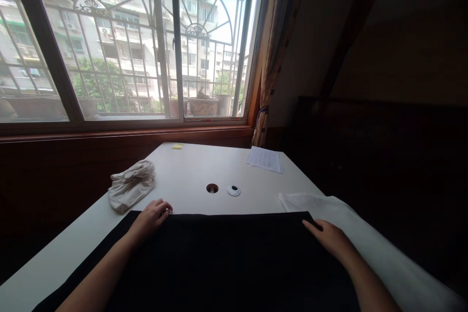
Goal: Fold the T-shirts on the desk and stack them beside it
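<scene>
A black cloth lies spread flat over the near part of a white table. My left hand rests on the cloth's far left corner with its fingers curled down onto the edge. My right hand lies on the far right corner, fingers stretched out and flat on the fabric. Both forearms reach in from the bottom of the view.
A bundled beige cloth sits left of my left hand. A white cloth runs along the table's right edge. A cable hole and its white cap are mid-table, with a printed sheet and a yellow sticky note beyond. A barred window stands behind.
</scene>
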`<state>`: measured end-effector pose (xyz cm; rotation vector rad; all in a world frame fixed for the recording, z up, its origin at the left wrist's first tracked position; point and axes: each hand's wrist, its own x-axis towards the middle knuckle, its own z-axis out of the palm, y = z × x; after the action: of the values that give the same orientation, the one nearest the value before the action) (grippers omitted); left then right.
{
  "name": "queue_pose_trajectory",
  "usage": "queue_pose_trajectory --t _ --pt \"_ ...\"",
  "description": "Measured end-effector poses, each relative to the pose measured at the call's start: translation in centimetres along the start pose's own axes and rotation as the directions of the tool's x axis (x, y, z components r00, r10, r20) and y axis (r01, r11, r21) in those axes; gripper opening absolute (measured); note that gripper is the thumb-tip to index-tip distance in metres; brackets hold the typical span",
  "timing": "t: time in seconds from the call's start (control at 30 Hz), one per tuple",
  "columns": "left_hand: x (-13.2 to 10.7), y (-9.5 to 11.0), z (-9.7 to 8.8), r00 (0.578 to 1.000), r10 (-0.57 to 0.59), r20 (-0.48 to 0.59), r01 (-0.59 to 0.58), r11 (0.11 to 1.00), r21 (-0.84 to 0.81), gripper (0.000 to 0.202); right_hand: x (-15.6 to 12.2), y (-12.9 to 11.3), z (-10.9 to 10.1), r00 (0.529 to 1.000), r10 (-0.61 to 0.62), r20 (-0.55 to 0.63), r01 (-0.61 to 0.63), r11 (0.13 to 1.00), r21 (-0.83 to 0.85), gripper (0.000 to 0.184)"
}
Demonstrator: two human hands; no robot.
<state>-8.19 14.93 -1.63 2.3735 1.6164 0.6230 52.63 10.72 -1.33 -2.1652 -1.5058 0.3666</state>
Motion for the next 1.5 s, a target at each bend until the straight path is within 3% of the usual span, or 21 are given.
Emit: queue_pose_trajectory --t 0.23,0.63,1.0,1.5 --pt "0.0 -0.4 0.2 1.0 0.007 -0.005 -0.007 1.0 -0.025 0.028 -0.5 -0.6 -0.5 0.993 0.016 0.115 -0.015 1.0 -0.01 0.044" --pt "-0.1 -0.6 -0.1 1.0 0.019 -0.016 -0.02 0.998 -0.062 0.03 -2.0 -2.9 -1.7 0.994 0.016 0.113 -0.009 0.998 -0.058 0.038" --pt "-0.4 0.3 -0.7 0.999 0.006 -0.039 -0.009 0.995 -0.098 0.031 -1.3 -1.9 -1.1 0.992 -0.006 0.125 0.016 0.997 -0.078 0.041" --pt "-0.9 -0.6 -0.3 0.996 0.065 -0.069 -0.069 0.996 -0.061 0.032 -1.2 -1.4 -0.2 0.997 -0.052 0.063 0.071 0.932 -0.355 0.05"
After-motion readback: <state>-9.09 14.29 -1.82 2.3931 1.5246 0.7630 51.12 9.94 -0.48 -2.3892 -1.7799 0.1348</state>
